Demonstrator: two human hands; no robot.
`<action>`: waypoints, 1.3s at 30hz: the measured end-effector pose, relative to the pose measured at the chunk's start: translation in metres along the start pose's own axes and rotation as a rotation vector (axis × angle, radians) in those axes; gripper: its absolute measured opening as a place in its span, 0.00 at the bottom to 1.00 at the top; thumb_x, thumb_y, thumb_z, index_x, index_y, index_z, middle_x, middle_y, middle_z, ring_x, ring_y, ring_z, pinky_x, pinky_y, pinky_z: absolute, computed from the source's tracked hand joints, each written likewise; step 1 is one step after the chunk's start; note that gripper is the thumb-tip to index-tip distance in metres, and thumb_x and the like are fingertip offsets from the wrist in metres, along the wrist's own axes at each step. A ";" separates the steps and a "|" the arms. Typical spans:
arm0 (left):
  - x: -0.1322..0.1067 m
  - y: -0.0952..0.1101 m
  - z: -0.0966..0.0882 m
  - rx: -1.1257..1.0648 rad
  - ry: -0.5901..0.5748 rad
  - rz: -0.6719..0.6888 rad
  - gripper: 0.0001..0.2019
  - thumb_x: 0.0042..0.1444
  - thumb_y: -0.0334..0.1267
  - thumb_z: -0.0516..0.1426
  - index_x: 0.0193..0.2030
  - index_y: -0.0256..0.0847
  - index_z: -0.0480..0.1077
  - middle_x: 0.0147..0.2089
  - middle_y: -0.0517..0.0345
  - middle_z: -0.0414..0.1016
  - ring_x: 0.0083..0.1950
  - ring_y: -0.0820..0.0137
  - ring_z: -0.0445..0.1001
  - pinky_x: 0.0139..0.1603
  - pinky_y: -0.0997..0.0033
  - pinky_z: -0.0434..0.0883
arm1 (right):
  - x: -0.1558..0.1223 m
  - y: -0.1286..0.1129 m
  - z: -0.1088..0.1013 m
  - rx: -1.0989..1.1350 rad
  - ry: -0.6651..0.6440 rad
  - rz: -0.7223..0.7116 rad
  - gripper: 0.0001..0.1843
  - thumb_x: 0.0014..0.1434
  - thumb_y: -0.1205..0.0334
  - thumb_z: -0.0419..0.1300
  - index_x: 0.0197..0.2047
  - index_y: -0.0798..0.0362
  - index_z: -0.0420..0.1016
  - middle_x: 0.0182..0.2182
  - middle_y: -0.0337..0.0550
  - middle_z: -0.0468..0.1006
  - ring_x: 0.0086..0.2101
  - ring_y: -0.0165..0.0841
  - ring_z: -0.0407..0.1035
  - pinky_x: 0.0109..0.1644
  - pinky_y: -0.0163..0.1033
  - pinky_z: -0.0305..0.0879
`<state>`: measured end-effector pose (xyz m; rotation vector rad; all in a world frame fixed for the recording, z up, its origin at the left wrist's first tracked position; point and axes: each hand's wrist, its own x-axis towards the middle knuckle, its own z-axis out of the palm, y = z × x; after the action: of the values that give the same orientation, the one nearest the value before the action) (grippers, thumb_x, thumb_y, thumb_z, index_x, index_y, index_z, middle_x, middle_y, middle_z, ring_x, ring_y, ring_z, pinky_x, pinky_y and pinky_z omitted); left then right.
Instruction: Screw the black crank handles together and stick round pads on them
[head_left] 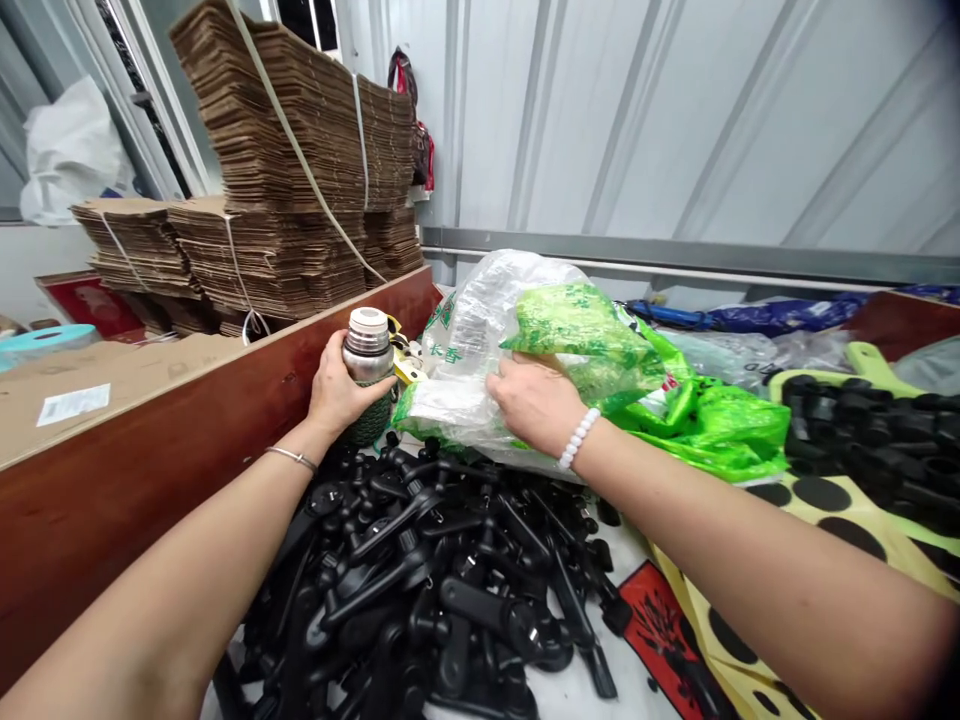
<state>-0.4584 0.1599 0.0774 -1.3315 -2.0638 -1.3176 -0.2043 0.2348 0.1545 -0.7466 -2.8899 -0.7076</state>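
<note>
My left hand (337, 388) is wrapped round a steel thermos flask (368, 345) with a pale cap and a dark green knitted sleeve, standing upright by the wooden board. My right hand (534, 396) has its fingers closed on a clear plastic bag (469, 340) with green print, beside a bright green plastic bag (697, 420). Below both hands lies a heap of black plastic crank-like parts (420, 570). The heap hides the bottom of the flask.
A reddish wooden board (187, 410) borders the left side, with cardboard stacks (300, 130) behind it. At right are a lime-green tray (874, 365) of black parts and yellow sheets with black discs (823, 493). A corrugated wall (660, 130) closes the back.
</note>
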 end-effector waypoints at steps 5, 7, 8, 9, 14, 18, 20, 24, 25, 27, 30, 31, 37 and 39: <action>-0.005 -0.001 0.010 -0.027 -0.056 -0.040 0.43 0.37 0.46 0.67 0.59 0.35 0.56 0.55 0.40 0.68 0.56 0.53 0.70 0.56 0.57 0.67 | -0.002 0.000 0.005 0.018 0.032 -0.026 0.11 0.58 0.74 0.49 0.36 0.61 0.73 0.34 0.54 0.74 0.39 0.39 0.70 0.39 0.39 0.62; -0.005 -0.002 0.013 -0.050 -0.044 -0.073 0.43 0.38 0.47 0.67 0.60 0.35 0.55 0.55 0.41 0.69 0.55 0.54 0.70 0.55 0.58 0.67 | -0.002 0.000 0.008 0.021 0.047 -0.031 0.11 0.58 0.75 0.49 0.36 0.61 0.73 0.34 0.55 0.74 0.39 0.39 0.70 0.38 0.39 0.61; -0.005 -0.003 0.015 -0.065 -0.041 -0.088 0.44 0.38 0.48 0.67 0.60 0.35 0.54 0.55 0.41 0.70 0.54 0.55 0.71 0.54 0.58 0.68 | -0.002 -0.001 0.009 0.022 0.054 -0.033 0.11 0.58 0.75 0.49 0.36 0.61 0.72 0.33 0.55 0.74 0.39 0.39 0.70 0.38 0.39 0.60; -0.005 -0.004 0.016 -0.079 -0.041 -0.099 0.44 0.38 0.48 0.67 0.60 0.35 0.54 0.54 0.41 0.70 0.54 0.56 0.71 0.54 0.59 0.68 | -0.001 -0.001 0.011 0.021 0.062 -0.035 0.11 0.57 0.76 0.49 0.36 0.61 0.72 0.33 0.55 0.74 0.39 0.40 0.69 0.38 0.39 0.60; -0.003 -0.014 0.019 -0.123 -0.022 -0.153 0.42 0.40 0.48 0.66 0.59 0.32 0.55 0.53 0.39 0.71 0.51 0.57 0.73 0.52 0.60 0.69 | 0.000 -0.002 0.019 0.004 0.105 -0.045 0.11 0.58 0.76 0.48 0.35 0.60 0.71 0.33 0.53 0.73 0.39 0.43 0.68 0.41 0.42 0.57; -0.003 -0.020 0.018 -0.132 -0.026 -0.165 0.41 0.40 0.47 0.66 0.58 0.32 0.55 0.52 0.39 0.72 0.51 0.58 0.74 0.52 0.60 0.70 | 0.001 -0.001 0.023 -0.008 0.119 -0.056 0.11 0.57 0.76 0.48 0.34 0.60 0.71 0.32 0.53 0.72 0.38 0.42 0.67 0.41 0.43 0.55; -0.003 -0.021 0.017 -0.123 -0.038 -0.161 0.41 0.41 0.48 0.66 0.59 0.33 0.55 0.53 0.39 0.72 0.52 0.58 0.73 0.53 0.61 0.69 | 0.000 -0.001 0.024 -0.010 0.125 -0.061 0.11 0.57 0.77 0.48 0.34 0.60 0.70 0.32 0.53 0.72 0.38 0.42 0.66 0.41 0.43 0.55; -0.004 -0.020 0.010 -0.065 -0.080 -0.153 0.43 0.40 0.47 0.66 0.60 0.34 0.53 0.53 0.40 0.72 0.52 0.57 0.73 0.52 0.59 0.70 | -0.002 -0.002 0.025 -0.002 0.142 -0.062 0.10 0.57 0.76 0.48 0.34 0.60 0.70 0.32 0.53 0.72 0.37 0.41 0.65 0.41 0.43 0.53; -0.005 -0.018 0.008 -0.042 -0.084 -0.154 0.44 0.39 0.47 0.67 0.60 0.34 0.53 0.53 0.39 0.72 0.52 0.55 0.73 0.52 0.58 0.70 | -0.003 -0.002 0.025 0.002 0.145 -0.062 0.10 0.58 0.76 0.48 0.34 0.60 0.70 0.32 0.53 0.72 0.37 0.41 0.65 0.40 0.42 0.53; -0.007 -0.014 0.003 0.013 -0.083 -0.160 0.45 0.39 0.48 0.66 0.61 0.35 0.52 0.54 0.38 0.71 0.53 0.52 0.73 0.52 0.55 0.69 | -0.005 -0.002 0.025 0.011 0.144 -0.064 0.10 0.58 0.75 0.48 0.35 0.59 0.70 0.33 0.53 0.72 0.37 0.40 0.65 0.40 0.42 0.53; -0.012 -0.007 -0.002 0.097 -0.074 -0.169 0.45 0.38 0.49 0.66 0.61 0.37 0.52 0.57 0.37 0.68 0.56 0.49 0.70 0.54 0.52 0.67 | -0.009 0.001 0.024 0.030 0.127 -0.056 0.10 0.57 0.75 0.48 0.36 0.59 0.70 0.33 0.52 0.72 0.37 0.39 0.65 0.40 0.41 0.53; -0.013 -0.004 -0.002 0.122 -0.072 -0.173 0.45 0.38 0.49 0.66 0.62 0.37 0.52 0.58 0.37 0.67 0.57 0.48 0.69 0.55 0.52 0.67 | -0.010 0.002 0.023 0.036 0.121 -0.047 0.10 0.57 0.76 0.49 0.36 0.59 0.70 0.32 0.52 0.72 0.37 0.38 0.66 0.39 0.40 0.53; -0.018 0.007 -0.003 0.246 -0.068 -0.220 0.44 0.40 0.53 0.64 0.61 0.35 0.52 0.56 0.34 0.68 0.53 0.43 0.71 0.48 0.49 0.70 | -0.012 0.007 0.019 0.094 0.126 0.046 0.10 0.56 0.74 0.49 0.38 0.58 0.70 0.33 0.52 0.72 0.37 0.38 0.68 0.34 0.39 0.53; -0.020 0.009 -0.005 0.273 -0.067 -0.234 0.44 0.41 0.54 0.64 0.61 0.35 0.53 0.55 0.34 0.69 0.52 0.42 0.72 0.47 0.47 0.71 | -0.012 0.006 0.019 0.108 0.124 0.051 0.10 0.56 0.73 0.49 0.38 0.58 0.70 0.34 0.51 0.72 0.37 0.38 0.68 0.34 0.39 0.54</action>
<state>-0.4412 0.1463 0.0706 -1.0557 -2.4026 -1.0385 -0.1898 0.2429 0.1376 -0.7327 -2.7614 -0.5658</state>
